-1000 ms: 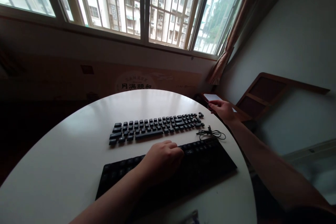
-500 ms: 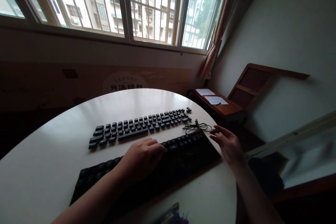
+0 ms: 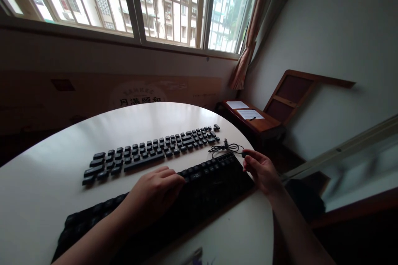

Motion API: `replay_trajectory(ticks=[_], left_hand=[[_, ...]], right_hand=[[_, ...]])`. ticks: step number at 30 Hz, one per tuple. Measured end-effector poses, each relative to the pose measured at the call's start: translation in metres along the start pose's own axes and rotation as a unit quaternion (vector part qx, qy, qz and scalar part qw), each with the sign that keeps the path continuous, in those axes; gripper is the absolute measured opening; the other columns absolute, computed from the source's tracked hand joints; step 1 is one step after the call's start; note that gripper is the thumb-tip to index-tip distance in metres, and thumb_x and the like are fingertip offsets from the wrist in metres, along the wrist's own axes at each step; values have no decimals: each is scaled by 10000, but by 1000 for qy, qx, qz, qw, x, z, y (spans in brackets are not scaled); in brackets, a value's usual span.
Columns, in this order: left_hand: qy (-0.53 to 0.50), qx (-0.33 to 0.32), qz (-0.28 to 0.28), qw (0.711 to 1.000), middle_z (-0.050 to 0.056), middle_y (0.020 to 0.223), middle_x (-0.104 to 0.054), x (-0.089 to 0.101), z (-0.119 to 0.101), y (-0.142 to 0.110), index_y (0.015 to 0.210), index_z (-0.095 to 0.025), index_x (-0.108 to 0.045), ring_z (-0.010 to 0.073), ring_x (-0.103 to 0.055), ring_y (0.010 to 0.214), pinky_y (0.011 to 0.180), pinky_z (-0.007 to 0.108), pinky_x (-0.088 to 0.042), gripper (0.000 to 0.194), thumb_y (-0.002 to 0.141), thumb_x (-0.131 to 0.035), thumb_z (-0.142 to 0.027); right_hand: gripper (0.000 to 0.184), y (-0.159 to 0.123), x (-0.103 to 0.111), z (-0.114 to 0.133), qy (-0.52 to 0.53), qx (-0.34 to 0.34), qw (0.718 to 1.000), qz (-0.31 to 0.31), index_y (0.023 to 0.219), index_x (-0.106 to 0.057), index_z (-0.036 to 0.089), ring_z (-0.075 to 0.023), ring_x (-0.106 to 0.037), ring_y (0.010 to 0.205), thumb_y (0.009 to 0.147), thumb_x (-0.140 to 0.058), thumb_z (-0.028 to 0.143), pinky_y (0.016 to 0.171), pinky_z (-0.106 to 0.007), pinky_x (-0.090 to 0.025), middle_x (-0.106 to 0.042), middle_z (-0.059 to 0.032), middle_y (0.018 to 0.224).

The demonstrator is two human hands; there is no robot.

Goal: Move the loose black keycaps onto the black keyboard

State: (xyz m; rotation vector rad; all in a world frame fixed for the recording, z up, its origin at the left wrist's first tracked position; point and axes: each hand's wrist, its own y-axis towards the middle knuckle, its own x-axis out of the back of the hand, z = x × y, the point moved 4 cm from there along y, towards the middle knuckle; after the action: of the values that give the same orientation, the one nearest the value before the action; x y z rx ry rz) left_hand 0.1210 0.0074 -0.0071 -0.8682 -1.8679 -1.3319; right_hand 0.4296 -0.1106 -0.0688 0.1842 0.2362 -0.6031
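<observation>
A black keyboard (image 3: 214, 192) lies across the white round table, partly hidden by my left arm. A row of keys shows along its far edge, while its near part is dark and looks bare. My left hand (image 3: 158, 188) rests over its middle with fingers curled down; whatever they grip is hidden. Just past the keyboard's right end, my right hand (image 3: 259, 169) pinches a small black piece (image 3: 244, 154) that looks like a keycap. Close to those fingertips lies a coiled black cable (image 3: 228, 148). Loose black keycaps (image 3: 149, 151) stand in rows beyond the keyboard.
The white table (image 3: 34, 182) curves away under everything. Near its front edge, a partly cut-off object (image 3: 195, 256) shows some purple. Beyond the table's right side stands a wooden chair (image 3: 267, 122) with papers (image 3: 250, 114) and a pen on it.
The view has shifted, so most things appear further left. My right thumb and fingers have drawn closer together around the small black piece. My left hand stays over the keyboard.
</observation>
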Motion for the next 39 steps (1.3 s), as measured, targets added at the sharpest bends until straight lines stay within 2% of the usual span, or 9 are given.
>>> replay_trajectory(ticks=[5,7,11,14,17,20,23,29,39], left_hand=[[0,6,10,1000,20,805,-679,-2,1,-2,914,-229,-698,156,-623,730,641,252,-460,208,954,-497,-194],[-1,9,16,1000,18,806,-677,-3,2,-2,913,-229,-691,159,-619,732,644,259,-456,212,960,-487,-195],[-4,11,17,1000,21,806,-676,-3,2,-4,914,-228,-688,166,-615,735,647,267,-452,213,969,-483,-210],[-4,10,15,1000,23,810,-680,-3,3,-4,915,-228,-690,169,-616,738,653,269,-451,204,962,-492,-208],[-5,8,14,1000,22,794,-675,-4,3,-3,900,-226,-689,167,-610,726,647,267,-445,209,963,-491,-206],[-7,7,12,1000,21,788,-672,-4,3,-2,897,-223,-691,164,-607,719,641,265,-441,212,963,-489,-208],[-7,7,14,1000,22,793,-675,-4,3,-2,902,-224,-691,166,-611,727,644,264,-442,208,961,-492,-207],[-10,10,19,1000,21,812,-683,-4,3,-4,924,-229,-695,172,-619,750,662,268,-449,194,952,-505,-201],[-16,13,23,1000,18,803,-680,-2,2,-2,918,-228,-701,173,-615,754,662,270,-443,202,941,-504,-194]], right_hand=[[332,3,-1,1,-40,23,999,9,976,-756,198,-107,-576,539,721,-847,390,515,-239,-507,-650,11,658],[344,10,3,4,-119,60,991,12,996,-752,193,-116,-580,555,740,-827,410,525,-253,-502,-673,-4,698],[353,26,9,8,-271,106,956,46,1015,-762,168,-136,-576,557,764,-795,414,531,-275,-493,-678,-16,679],[337,29,12,9,-290,118,948,56,1019,-762,175,-168,-617,614,779,-772,411,597,-307,-527,-695,-26,700],[281,25,12,9,-308,142,939,55,998,-761,199,-202,-660,751,796,-753,394,696,-335,-551,-734,-58,872],[219,19,8,12,-356,188,913,63,991,-750,207,-202,-653,794,836,-718,358,685,-320,-543,-724,-80,1011],[188,14,2,14,-414,230,878,74,1027,-729,215,-182,-628,744,889,-655,319,631,-303,-526,-714,-73,1011],[166,12,-4,13,-455,232,854,102,1044,-702,225,-177,-620,728,912,-617,277,618,-303,-510,-703,-54,970],[153,20,-6,13,-464,224,851,98,988,-717,207,-172,-611,687,886,-656,304,623,-311,-502,-707,-47,893]])
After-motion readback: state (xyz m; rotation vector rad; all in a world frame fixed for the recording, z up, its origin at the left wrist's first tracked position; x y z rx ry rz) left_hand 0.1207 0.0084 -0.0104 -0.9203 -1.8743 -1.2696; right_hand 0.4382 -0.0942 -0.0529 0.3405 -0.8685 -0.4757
